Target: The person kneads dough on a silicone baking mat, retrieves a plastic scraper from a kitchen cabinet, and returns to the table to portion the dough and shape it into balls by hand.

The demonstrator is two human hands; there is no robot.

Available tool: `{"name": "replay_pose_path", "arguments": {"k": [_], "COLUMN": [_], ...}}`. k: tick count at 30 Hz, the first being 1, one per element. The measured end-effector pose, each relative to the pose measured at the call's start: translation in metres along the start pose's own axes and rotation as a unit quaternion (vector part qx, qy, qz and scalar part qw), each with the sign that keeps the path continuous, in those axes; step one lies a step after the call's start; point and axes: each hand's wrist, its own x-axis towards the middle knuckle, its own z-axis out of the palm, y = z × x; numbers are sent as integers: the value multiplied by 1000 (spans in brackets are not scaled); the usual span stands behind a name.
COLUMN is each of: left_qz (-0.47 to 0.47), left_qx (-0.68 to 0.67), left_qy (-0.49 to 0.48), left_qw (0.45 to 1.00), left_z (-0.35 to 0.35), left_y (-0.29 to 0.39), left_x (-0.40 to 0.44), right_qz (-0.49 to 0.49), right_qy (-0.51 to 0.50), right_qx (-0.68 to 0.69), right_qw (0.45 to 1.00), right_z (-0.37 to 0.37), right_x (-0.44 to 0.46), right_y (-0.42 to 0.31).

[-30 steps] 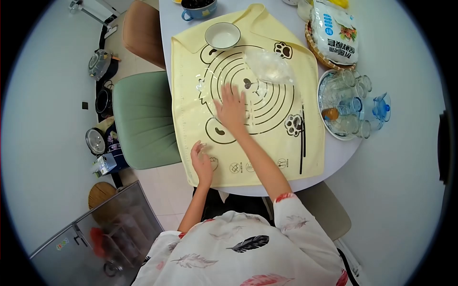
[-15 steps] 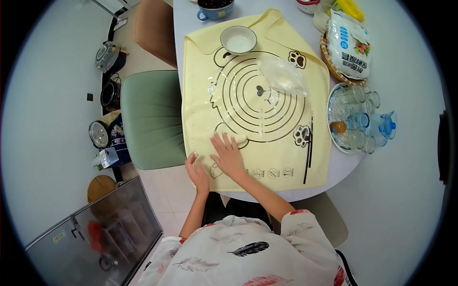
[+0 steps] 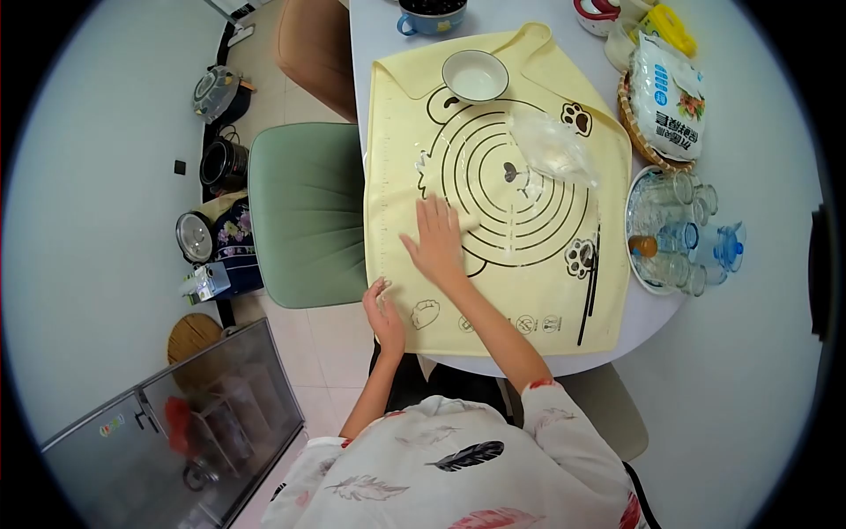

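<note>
My right hand (image 3: 438, 242) lies flat with spread fingers on the yellow mat (image 3: 564, 309), over the left part of its printed rings. A pale piece, perhaps dough (image 3: 471, 220), shows just beside its fingers. My left hand (image 3: 384, 316) is at the mat's lower left edge, its fingers slightly curled and apart, with nothing visible in them. A clear plastic bag (image 3: 555, 150) with something white inside lies on the mat's upper right. Near the top edge stands a white bowl (image 3: 475, 76). Black chopsticks (image 3: 590, 295) rest along the right side.
At the right are a plate (image 3: 633, 256) of glasses, a blue-lidded jug (image 3: 730, 248) and a basket (image 3: 627, 119) holding a white package (image 3: 667, 101). A blue cup (image 3: 433, 19) with dark contents stands at the top. A green chair (image 3: 306, 216) is left of the table.
The view has shifted, so the table appears farther right. My right hand went down toward the mat's near edge, then back up over the rings. My left hand stays near the mat's lower left edge.
</note>
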Motion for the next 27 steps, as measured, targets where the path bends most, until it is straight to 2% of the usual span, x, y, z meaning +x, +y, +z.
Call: {"name": "replay_pose_path", "arguments": {"k": [7,9,10,12,13,15,19,21,22,23,24,25,27], "left_qz": [42,44,42,121,118,76,50,3,9,-51,-112,-108,-80], "left_qx": [43,36,37,69,69,13,-13,-71,-72,-102,-131,-131,-133], "left_qy": [-63,-75,-81,-130,-137,-190,-229,-231,-231,-226,-222,-223,-245], "left_qw": [996,996,995,982,981,979,972,970,970,967,960,960,957], "left_z": [-5,-2,-3,1,3,11,28,33,35,35,35,34,35], "left_y": [-1,4,4,6,8,12,8,7,14,21,26,27,28], "left_x": [21,27,29,36,36,33,19,15,15,15,13,14,25], "right_qz": [72,212,218,258,264,228,206,225,207,189,128,128,73], "right_qy": [-111,-242,-242,-86,-88,11,28,80,48,17,16,20,63], "right_qx": [34,140,141,165,164,48,48,87,91,94,126,126,348], "right_qw": [991,937,935,948,946,972,977,967,973,977,984,984,933], "right_z": [-53,-65,-68,-72,-75,-78,-29,-15,-19,-23,-21,-17,-15], "right_x": [-160,-176,-182,-187,-181,-155,-133,-121,-115,-109,-105,-107,-103], "right_y": [1,10,15,24,25,31,32,13,3,-5,-8,-6,-8]}}
